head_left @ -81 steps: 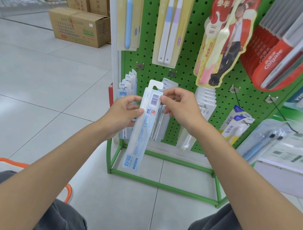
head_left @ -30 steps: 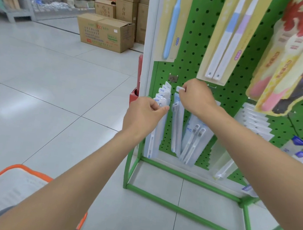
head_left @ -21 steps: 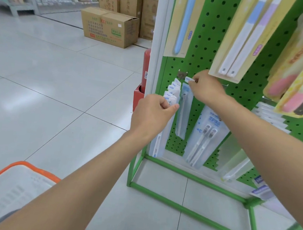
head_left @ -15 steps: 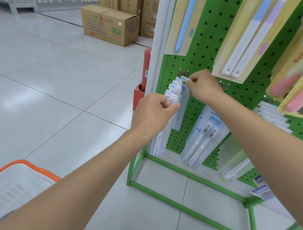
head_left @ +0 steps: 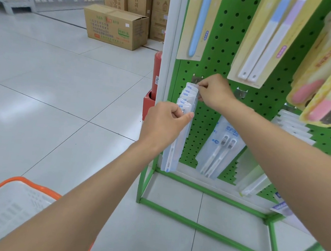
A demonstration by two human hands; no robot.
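Right hand [head_left: 215,93], at the centre of the head view, pinches the top tab of the rear toothbrush pack [head_left: 191,86] between thumb and curled fingers, right beside the metal hook [head_left: 197,79] on the green pegboard [head_left: 208,118]. The fingers hide whether the tab's hole is already over the hook. Left hand [head_left: 163,124], lower and to the left in the frame, grips the front packs [head_left: 171,157] of the same row near their tops. All these packs hang with their long axis pointing down toward the foot of the stand. The hook lies just up and left of the right hand's fingertips, so that hand is the nearer one. The coming move looks like a short push of the tab along the hook toward the board.
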